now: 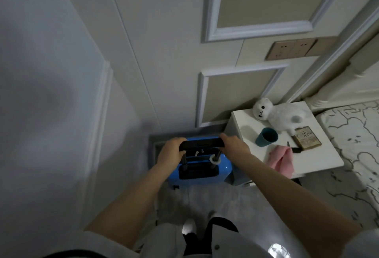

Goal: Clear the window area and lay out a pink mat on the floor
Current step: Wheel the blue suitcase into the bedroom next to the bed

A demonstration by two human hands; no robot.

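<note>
Early in the clearing, by the look of it. Both hands clamped on the black telescopic handle (200, 144) of a blue suitcase (202, 170): left hand (171, 151) curled round the left end, right hand (233, 145) wrapped over the right end, apart from each other by the handle's width. Handle raised only partway on its two rods. Suitcase upright on the floor (215, 202), tucked against the panelled wall (164, 52) and just beside the white bedside counter (320, 155).

No window in view, so impossible to tell whether this corner is the area to be cleared or the spot where the suitcase gets parked. Either way, probably the suitcase being shifted out of the way.

No pink mat visible anywhere; laying it out apparently all still to do. Only pink thing in sight a small folded cloth (282, 159) hanging over the counter's front edge, too small to pass for a mat. Also on the counter: a white plush toy (279, 114), a teal cup (266, 136) lying tilted, a small book (307, 138). Patterned bed (352, 130) at the right edge.
</note>
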